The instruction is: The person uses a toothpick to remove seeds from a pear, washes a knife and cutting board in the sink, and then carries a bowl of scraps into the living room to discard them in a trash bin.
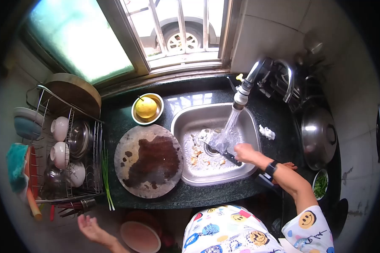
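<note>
My right hand (pixel 245 153) is closed round the dark handle of a knife (pixel 229 157) over the right part of the steel sink (pixel 185 178). The knife points up and left into water running from the faucet (pixel 240 98). Food scraps (pixel 195 157) lie on the sink bottom around the drain. My left hand (pixel 88 227) is at the lower left, away from the sink, its fingers apart and nothing in it. A round, partly wet cutting board (pixel 169 147) lies left of the sink.
Behind the board is a bowl (pixel 159 110) with a yellow fruit (pixel 146 108). Green stalks (pixel 105 177) lie beside the dish rack (pixel 98 147). At right are a crumpled white wad (pixel 267 132), a metal lid (pixel 318 137) and a dish of chopped greens (pixel 320 184).
</note>
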The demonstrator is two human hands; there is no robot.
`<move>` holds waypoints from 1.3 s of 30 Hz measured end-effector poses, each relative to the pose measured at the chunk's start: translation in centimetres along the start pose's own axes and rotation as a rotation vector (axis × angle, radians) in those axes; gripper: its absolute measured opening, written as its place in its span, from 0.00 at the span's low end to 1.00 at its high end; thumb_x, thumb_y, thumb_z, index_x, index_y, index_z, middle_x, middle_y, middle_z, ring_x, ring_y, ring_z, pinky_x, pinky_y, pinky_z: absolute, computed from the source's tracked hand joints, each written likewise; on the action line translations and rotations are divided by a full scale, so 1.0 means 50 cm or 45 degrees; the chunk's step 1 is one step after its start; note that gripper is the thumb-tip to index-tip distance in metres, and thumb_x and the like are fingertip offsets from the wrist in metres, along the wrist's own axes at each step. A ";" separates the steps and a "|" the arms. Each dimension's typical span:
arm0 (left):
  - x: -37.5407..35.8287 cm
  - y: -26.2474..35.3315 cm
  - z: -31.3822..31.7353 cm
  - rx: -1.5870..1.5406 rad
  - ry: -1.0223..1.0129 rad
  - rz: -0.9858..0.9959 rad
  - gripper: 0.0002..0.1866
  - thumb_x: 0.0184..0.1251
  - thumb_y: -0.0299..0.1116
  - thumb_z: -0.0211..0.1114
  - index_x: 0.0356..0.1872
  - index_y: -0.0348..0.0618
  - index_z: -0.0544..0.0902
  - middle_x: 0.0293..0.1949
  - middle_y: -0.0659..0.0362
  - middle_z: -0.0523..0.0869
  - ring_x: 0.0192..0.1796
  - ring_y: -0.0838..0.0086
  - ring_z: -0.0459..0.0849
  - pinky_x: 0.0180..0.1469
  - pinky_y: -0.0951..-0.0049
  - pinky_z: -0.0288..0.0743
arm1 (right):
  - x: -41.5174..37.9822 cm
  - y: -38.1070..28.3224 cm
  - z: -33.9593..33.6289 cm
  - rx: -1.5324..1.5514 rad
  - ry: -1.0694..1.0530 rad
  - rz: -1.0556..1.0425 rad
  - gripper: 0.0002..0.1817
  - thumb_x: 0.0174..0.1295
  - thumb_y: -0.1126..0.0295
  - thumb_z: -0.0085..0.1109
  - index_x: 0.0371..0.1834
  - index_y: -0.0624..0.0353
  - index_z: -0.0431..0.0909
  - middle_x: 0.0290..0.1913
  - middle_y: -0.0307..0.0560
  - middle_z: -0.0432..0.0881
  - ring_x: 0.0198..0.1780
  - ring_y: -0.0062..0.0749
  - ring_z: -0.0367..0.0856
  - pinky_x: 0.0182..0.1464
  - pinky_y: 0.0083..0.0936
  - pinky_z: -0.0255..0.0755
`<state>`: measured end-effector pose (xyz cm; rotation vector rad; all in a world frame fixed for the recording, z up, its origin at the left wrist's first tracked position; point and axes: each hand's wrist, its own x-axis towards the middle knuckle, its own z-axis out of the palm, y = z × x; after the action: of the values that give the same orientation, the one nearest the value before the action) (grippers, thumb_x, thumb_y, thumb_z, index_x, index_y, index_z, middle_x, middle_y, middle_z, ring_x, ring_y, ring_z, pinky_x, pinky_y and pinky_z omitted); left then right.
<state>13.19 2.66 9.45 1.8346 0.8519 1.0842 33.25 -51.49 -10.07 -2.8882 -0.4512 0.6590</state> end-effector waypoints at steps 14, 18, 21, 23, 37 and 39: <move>-0.313 0.063 0.189 -0.303 -0.602 -0.496 0.16 0.66 0.18 0.57 0.54 0.35 0.76 0.53 0.53 0.81 0.48 0.74 0.82 0.50 0.76 0.79 | 0.085 -0.014 0.007 0.139 -0.400 0.130 0.13 0.45 0.64 0.64 0.32 0.60 0.84 0.36 0.57 0.85 0.42 0.51 0.85 0.45 0.43 0.78; -0.327 0.062 0.226 -0.385 -0.695 -0.591 0.15 0.66 0.17 0.58 0.53 0.34 0.76 0.52 0.53 0.81 0.48 0.74 0.83 0.49 0.76 0.80 | 0.064 0.019 -0.071 0.232 0.074 -0.129 0.16 0.48 0.61 0.62 0.31 0.64 0.78 0.32 0.62 0.82 0.40 0.59 0.82 0.44 0.49 0.74; -0.334 0.090 0.273 -0.439 -0.863 -0.603 0.14 0.66 0.17 0.58 0.53 0.33 0.76 0.51 0.53 0.82 0.47 0.74 0.83 0.49 0.76 0.80 | 0.058 0.025 -0.158 0.217 0.012 -0.163 0.16 0.47 0.61 0.62 0.31 0.65 0.78 0.31 0.63 0.82 0.40 0.60 0.82 0.44 0.49 0.74; -0.336 0.112 0.306 -0.487 -0.964 -0.602 0.14 0.65 0.16 0.59 0.52 0.33 0.77 0.49 0.54 0.83 0.47 0.75 0.83 0.50 0.76 0.80 | 0.040 0.022 -0.200 0.246 0.032 -0.147 0.16 0.46 0.62 0.61 0.31 0.65 0.77 0.31 0.63 0.81 0.40 0.60 0.82 0.44 0.49 0.74; -0.483 0.100 0.517 -0.619 -1.514 -1.249 0.15 0.69 0.27 0.62 0.55 0.35 0.77 0.49 0.54 0.83 0.44 0.73 0.85 0.44 0.75 0.82 | -0.095 0.053 -0.238 0.646 0.029 0.034 0.20 0.48 0.64 0.61 0.41 0.68 0.81 0.22 0.55 0.80 0.26 0.44 0.81 0.31 0.38 0.72; -0.515 0.102 0.539 -0.648 -1.548 -1.294 0.16 0.69 0.28 0.62 0.55 0.35 0.77 0.49 0.54 0.83 0.45 0.73 0.85 0.45 0.75 0.82 | -0.109 0.054 -0.239 1.563 -0.291 0.352 0.20 0.56 0.63 0.61 0.48 0.66 0.78 0.21 0.44 0.77 0.18 0.25 0.72 0.19 0.25 0.62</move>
<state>28.00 -29.66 -2.89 1.0171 0.5063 -0.4532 34.54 -56.67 2.23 -1.7077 0.2857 0.8794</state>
